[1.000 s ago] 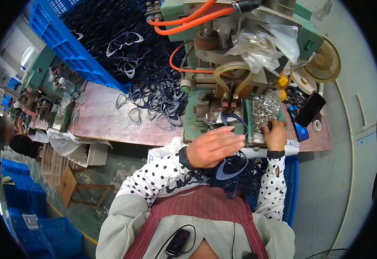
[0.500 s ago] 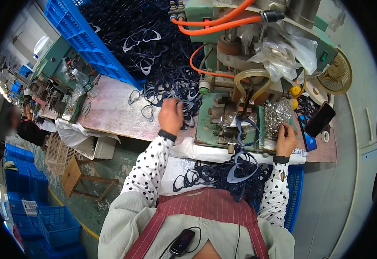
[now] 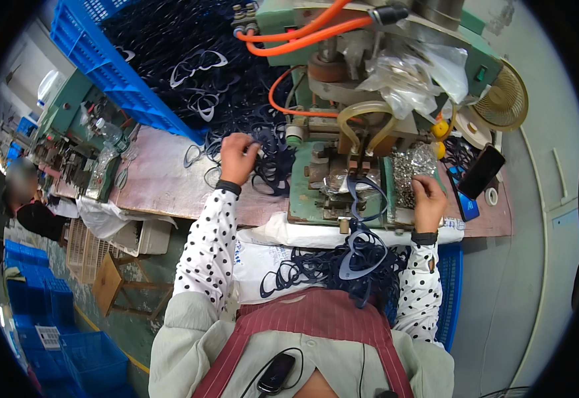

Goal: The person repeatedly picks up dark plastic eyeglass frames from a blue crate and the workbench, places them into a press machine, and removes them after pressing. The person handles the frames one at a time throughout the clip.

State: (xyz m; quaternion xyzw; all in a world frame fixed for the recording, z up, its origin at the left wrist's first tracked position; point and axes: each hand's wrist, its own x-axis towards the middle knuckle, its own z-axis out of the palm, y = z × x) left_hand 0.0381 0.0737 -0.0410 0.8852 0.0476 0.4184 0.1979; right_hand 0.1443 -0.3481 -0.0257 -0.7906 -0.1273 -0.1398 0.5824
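Observation:
My left hand [image 3: 238,159] is over the near edge of a heap of dark blue eyeglass-shaped frames [image 3: 273,159] on the bench, its fingers curled together. Whatever those fingers hold is hidden. At the right, my right hand [image 3: 429,202] has thumb and fingertips pinched at a tray of small shiny metal pieces [image 3: 403,178]; anything between them is too small to name. Between my hands stands a green press machine [image 3: 308,199]. One dark blue frame [image 3: 384,207] sits at its work point, below two metal tips. More frames [image 3: 369,268] lie piled at my lap.
A large blue crate [image 3: 114,76] full of frames leans at the back left. Orange air hoses [image 3: 303,41] and a plastic bag [image 3: 405,79] hang about the machine. A phone [image 3: 482,171] and a small fan [image 3: 502,99] are at right. A wooden stool [image 3: 114,285] stands at left.
The whole view has shifted slightly. My left hand has drawn a little leftward and away over the heap's edge. My right hand stays at the metal pieces. The frame in the machine remains there.

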